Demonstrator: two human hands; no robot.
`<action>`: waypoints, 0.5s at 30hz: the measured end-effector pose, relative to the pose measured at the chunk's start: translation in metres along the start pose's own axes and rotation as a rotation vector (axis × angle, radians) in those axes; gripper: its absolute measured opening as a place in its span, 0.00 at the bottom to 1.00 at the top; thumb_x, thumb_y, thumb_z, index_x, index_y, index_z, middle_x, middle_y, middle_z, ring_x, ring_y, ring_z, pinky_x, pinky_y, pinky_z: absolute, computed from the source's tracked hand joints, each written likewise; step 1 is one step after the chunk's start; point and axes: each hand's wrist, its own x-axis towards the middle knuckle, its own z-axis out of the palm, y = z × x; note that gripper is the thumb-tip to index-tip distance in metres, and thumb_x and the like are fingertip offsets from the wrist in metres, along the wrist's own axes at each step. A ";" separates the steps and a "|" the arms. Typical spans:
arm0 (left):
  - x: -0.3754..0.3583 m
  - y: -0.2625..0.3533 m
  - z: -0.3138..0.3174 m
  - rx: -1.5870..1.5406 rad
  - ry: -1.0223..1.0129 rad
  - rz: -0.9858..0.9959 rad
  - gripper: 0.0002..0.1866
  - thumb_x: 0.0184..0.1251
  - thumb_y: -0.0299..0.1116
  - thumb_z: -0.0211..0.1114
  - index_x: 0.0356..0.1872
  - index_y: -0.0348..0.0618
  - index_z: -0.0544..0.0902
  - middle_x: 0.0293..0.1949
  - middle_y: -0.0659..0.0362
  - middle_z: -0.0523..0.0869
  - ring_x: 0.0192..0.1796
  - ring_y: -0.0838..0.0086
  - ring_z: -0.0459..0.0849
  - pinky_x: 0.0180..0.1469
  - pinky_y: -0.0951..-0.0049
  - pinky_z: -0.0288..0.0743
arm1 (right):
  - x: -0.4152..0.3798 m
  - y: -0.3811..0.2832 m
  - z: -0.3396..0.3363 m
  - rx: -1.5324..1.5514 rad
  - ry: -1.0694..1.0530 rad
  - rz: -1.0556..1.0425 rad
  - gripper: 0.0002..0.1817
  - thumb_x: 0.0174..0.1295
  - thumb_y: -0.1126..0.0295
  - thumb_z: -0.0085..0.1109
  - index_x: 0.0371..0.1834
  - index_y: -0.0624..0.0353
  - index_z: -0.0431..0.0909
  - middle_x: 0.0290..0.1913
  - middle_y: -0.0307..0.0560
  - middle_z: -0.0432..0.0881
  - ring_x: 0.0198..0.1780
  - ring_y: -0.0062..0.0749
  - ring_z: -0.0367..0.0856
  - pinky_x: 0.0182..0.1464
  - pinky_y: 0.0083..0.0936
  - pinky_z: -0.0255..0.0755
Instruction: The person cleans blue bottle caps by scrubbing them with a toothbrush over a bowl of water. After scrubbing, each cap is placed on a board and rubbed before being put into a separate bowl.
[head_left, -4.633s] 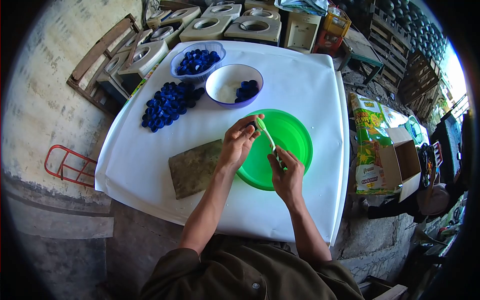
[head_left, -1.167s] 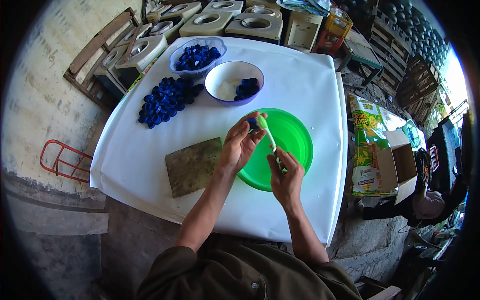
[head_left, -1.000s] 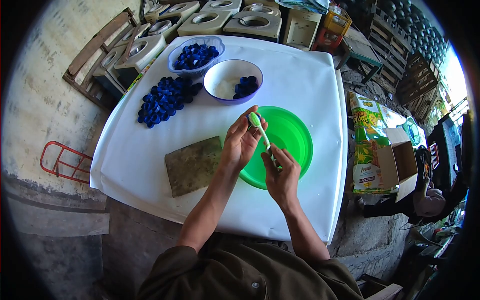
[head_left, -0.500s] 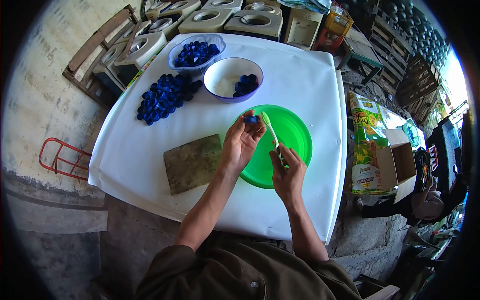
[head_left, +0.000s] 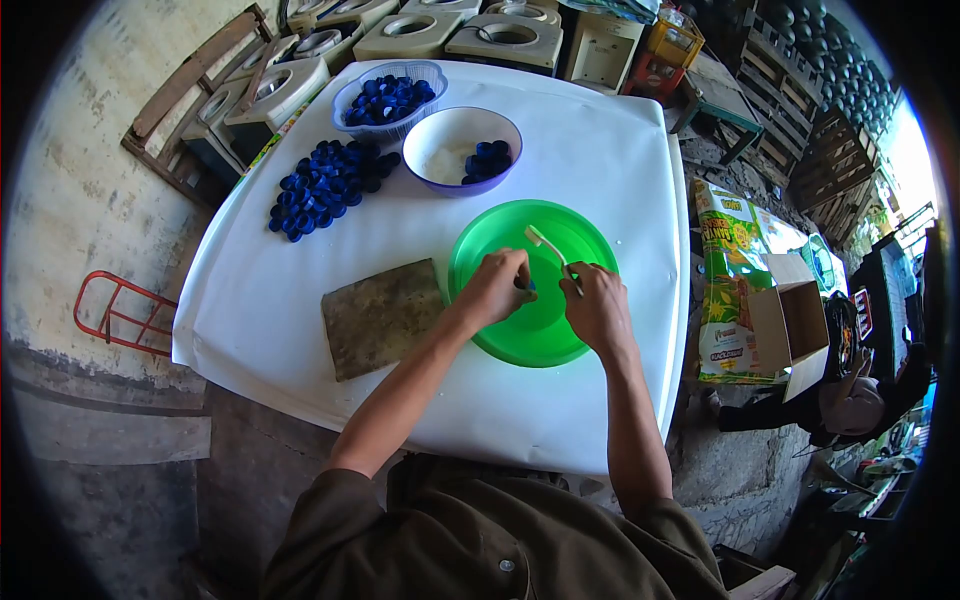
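My left hand (head_left: 494, 290) is closed over the green basin (head_left: 466, 243), palm turned down, with a blue bottle cap (head_left: 531, 287) partly showing at its fingertips. A white-and-green toothbrush (head_left: 551, 249) is gripped in my right hand (head_left: 598, 306), also over the basin. Its bristle head points up and away to the left, apart from the cap. Beyond the basin stands a purple bowl with a white inside (head_left: 428, 150), holding several blue caps (head_left: 487, 160). A pile of blue caps (head_left: 325, 188) lies on the white-covered table (head_left: 570, 420), beside a light-blue basket (head_left: 433, 78) full of more caps.
A flat grey-brown slab (head_left: 382, 318) lies left of the basin. Pale stove-like housings (head_left: 408, 38) line the table's far side. On the right are an open cardboard box (head_left: 800, 325), printed sacks (head_left: 728, 270) and a seated person (head_left: 850, 405).
My left hand has turned palm-down and lowered toward the basin with the cap. My right hand has rotated, tilting the toothbrush further left. The view has shifted slightly.
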 end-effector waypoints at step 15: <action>0.002 -0.018 0.012 0.368 -0.145 0.045 0.11 0.56 0.15 0.59 0.40 0.33 0.82 0.44 0.40 0.86 0.49 0.45 0.84 0.50 0.51 0.78 | 0.026 0.030 0.052 -0.229 -0.293 0.065 0.12 0.58 0.64 0.69 0.34 0.62 0.82 0.34 0.60 0.85 0.38 0.59 0.84 0.40 0.51 0.76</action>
